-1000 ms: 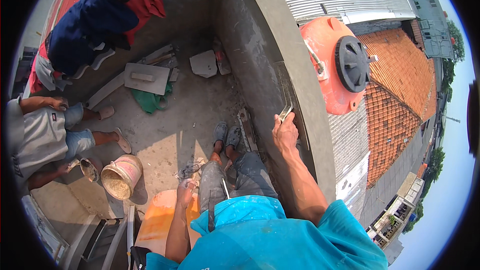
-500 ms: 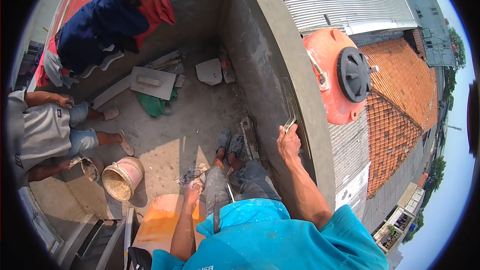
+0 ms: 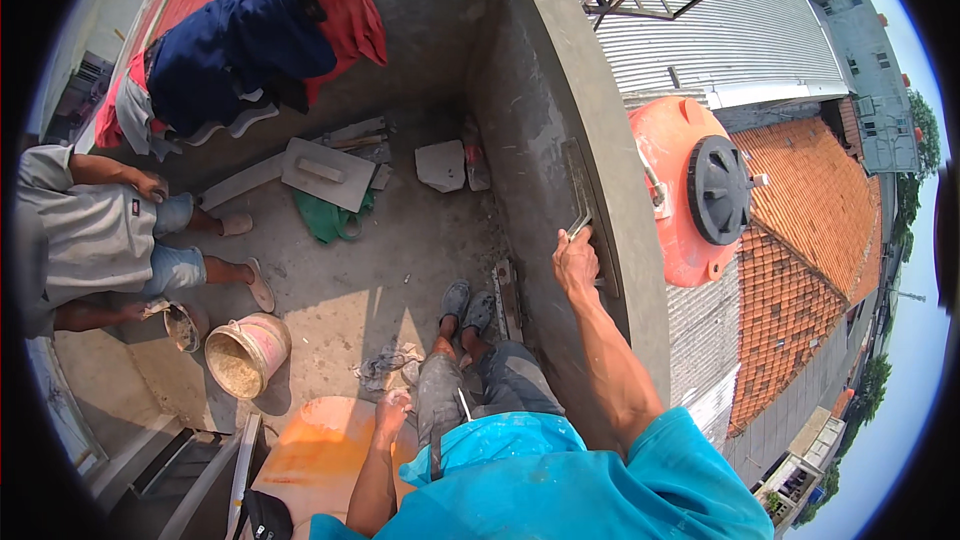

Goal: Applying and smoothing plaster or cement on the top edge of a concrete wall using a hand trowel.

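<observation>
My right hand [image 3: 576, 260] grips the handle of a plastering trowel [image 3: 574, 172], whose long flat blade lies against the inner face of the grey plastered wall [image 3: 530, 105], just under its top edge. My right arm is stretched out toward it. My left hand [image 3: 393, 408] hangs low beside my left knee, fingers curled in; what they hold, if anything, is hidden. Close beyond it on the floor lies a crumpled grey rag or plastic sheet [image 3: 388, 365].
A person in a grey shirt [image 3: 90, 225] at the left holds a scoop-like container [image 3: 183, 326] beside a mortar bucket [image 3: 248, 356]. Farther off lie a flat float board [image 3: 326, 174], green cloth [image 3: 325, 217] and a pale block [image 3: 440, 166]. An orange tank [image 3: 672, 195] stands outside the wall.
My right hand and the trowel have slid a little farther along the wall, toward the far corner. The whole view has shifted slightly. My left hand stays low by my knee.
</observation>
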Motion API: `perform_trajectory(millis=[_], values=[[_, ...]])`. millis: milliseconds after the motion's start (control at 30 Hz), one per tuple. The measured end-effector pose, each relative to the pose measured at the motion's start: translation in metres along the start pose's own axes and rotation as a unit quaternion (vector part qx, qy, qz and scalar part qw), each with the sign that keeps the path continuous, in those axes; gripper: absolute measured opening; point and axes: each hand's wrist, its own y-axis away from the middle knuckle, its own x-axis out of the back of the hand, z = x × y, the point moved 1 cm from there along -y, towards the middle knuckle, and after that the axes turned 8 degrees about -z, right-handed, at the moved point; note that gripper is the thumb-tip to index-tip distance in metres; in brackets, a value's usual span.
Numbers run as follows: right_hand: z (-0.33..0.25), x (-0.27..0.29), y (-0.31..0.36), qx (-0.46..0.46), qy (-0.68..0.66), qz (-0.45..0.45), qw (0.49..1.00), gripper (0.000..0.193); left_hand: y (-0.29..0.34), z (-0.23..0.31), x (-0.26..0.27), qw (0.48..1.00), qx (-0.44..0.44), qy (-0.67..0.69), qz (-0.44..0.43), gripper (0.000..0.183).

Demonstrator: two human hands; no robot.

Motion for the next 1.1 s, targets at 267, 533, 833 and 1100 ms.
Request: perform_trajectory(millis=[267,533,833,1100], values=[[-0.096,0.039,-0.078,0.087,-0.034,0.098,0.991,0.039,-0.006,0.038,-0.018,0.998,-0.015,-0.043,-0.036,0.035],[0.038,-0.017,0.042,0.094,0.031,-0.101,0.99,0.04,0.001,0.014,-0.048,0.988,-0.002,-0.132,-0.08,0.046],[0.005,0.15,-0.062,0.145,-0.141,0.037,0.979,0.033,0.009,0.039,-0.058,0.972,0.029,-0.216,-0.091,0.049],[0.125,0.118,0.064,0.049,-0.075,0.005,0.996,0.036,0.012,0.056,-0.07,0.973,-0.012,-0.212,-0.087,0.049]])
